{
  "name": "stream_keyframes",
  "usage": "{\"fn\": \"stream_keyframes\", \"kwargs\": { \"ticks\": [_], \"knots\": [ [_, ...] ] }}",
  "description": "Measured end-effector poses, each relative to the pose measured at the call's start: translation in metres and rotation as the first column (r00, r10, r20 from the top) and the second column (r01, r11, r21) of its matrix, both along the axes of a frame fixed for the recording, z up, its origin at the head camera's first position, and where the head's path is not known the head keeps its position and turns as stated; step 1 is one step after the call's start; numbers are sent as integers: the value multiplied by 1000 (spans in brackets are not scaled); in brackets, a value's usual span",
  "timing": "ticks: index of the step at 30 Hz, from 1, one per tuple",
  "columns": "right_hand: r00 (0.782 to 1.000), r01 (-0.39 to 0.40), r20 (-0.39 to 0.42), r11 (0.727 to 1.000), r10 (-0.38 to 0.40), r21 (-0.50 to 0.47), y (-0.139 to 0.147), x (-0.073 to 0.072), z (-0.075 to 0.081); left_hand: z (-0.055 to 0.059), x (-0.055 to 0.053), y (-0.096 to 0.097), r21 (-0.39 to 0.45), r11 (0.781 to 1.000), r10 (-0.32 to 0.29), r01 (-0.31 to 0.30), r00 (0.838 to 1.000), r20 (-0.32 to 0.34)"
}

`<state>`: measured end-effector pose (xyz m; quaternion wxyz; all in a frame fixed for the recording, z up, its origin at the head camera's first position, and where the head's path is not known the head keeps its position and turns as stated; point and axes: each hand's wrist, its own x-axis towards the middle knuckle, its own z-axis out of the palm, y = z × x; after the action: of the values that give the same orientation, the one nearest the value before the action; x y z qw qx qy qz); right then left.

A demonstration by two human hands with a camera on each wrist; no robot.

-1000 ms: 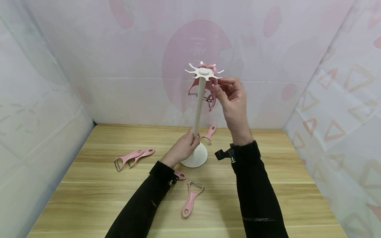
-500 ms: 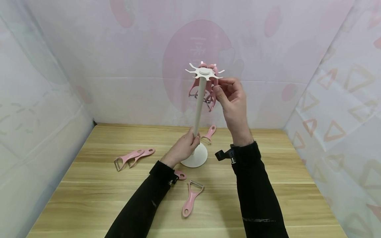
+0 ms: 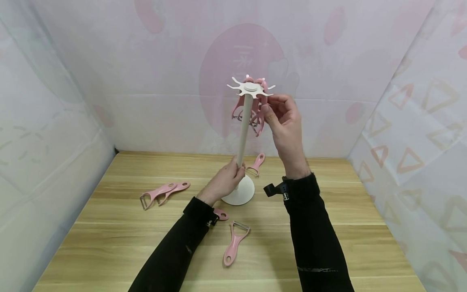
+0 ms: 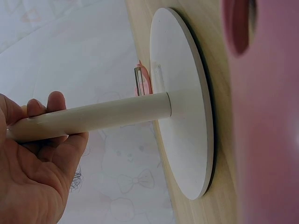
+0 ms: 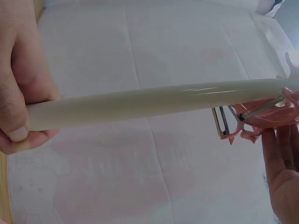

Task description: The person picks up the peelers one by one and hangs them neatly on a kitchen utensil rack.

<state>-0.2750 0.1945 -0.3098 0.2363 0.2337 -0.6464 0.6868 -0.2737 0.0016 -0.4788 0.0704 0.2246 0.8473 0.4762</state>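
Observation:
A white rack stands on the table, with a round base (image 3: 238,194), a straight pole (image 3: 244,134) and a ring of hooks (image 3: 250,88) on top. My left hand (image 3: 227,179) grips the lower pole; the left wrist view shows its fingers and thumb (image 4: 42,158) around it. Several pink peelers (image 3: 238,106) hang from the far side of the hooks, partly behind the pole. My right hand (image 3: 287,132) pinches one pink peeler (image 3: 264,99) by its handle, close under the right-hand hooks. The right wrist view shows the hanging peelers' metal blades (image 5: 220,122) beside the pole.
Two overlapping pink peelers (image 3: 157,195) lie to the left. Another peeler (image 3: 235,245) lies in front, and one more (image 3: 221,215) is partly hidden by my left wrist. Behind the base lies a further peeler (image 3: 257,163). A printed cloth wall (image 3: 164,121) rises behind the wooden table (image 3: 321,243).
The pinched peeler and those hanging beside it have shifted slightly at the hooks. Both hands stay almost where they were, and the rack has hardly moved.

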Motion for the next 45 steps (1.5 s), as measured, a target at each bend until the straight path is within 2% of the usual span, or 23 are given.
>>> {"fn": "stream_keyframes", "kwargs": {
  "ticks": [14, 28, 45],
  "knots": [
    [1000, -30, 1, 999, 30, -25, 1, 2, -3, 1, 0, 0, 2, 1000, 2, -2, 1000, -1],
    [1000, 0, 16, 1000, 1, -31, 13, 7, -12, 0, 1, 1, -12, 1000, 3, -3, 1000, -1],
    [995, 40, 98, 998, -34, -56, 31, -3, -34, 0, 1, 2, -22, 1000, 12, -13, 1000, -24]
  ]
}}
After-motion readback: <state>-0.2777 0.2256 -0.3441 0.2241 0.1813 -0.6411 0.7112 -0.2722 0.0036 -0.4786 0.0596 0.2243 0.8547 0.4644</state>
